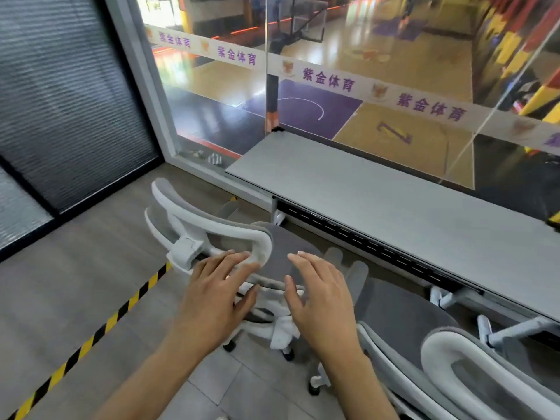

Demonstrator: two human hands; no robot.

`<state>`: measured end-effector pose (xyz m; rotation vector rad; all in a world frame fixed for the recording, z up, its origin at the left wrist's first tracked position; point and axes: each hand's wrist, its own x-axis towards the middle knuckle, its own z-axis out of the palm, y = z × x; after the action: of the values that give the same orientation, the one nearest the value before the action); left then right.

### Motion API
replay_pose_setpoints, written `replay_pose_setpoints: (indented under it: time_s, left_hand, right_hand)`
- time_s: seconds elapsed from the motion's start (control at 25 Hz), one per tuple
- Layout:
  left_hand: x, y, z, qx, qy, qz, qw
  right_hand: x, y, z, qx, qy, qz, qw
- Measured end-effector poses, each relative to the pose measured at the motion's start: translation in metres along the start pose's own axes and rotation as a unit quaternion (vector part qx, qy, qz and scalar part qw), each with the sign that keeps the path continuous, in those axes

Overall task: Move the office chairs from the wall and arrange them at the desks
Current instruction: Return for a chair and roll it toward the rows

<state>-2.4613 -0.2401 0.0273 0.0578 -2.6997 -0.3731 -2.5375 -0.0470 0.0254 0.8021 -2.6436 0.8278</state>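
A white-framed office chair [194, 225] with grey mesh stands by the left end of the long grey desk [394, 207], its seat [281, 247] turned toward the desk. My left hand [218, 292] hovers flat over the chair's frame near the headrest loop, fingers spread. My right hand [321, 295] floats over the seat edge, fingers apart, holding nothing. Whether either hand touches the chair is unclear. A second, matching chair [448, 368] sits at the lower right, tucked against the desk.
A glass wall [363, 71] with a lettered white band runs behind the desk. A dark blind panel [66, 101] fills the left. Yellow-black floor tape [100, 334] crosses the floor diagonally on the left. Desk legs [497, 331] stand under the right part.
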Motion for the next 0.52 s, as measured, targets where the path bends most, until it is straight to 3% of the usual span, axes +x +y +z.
replay_pose_setpoints:
  time_s: [0.24, 0.52]
  left_hand:
    - [-0.043, -0.081, -0.070, 0.048, 0.039, -0.165, 0.984]
    - [-0.092, -0.214, -0.143, 0.108, 0.072, -0.310, 0.942]
  right_hand:
    - [0.056, -0.111, 0.067, 0.096, -0.043, -0.172, 0.979]
    - [0.116, -0.264, 0.175, 0.145, -0.127, -0.270, 0.943]
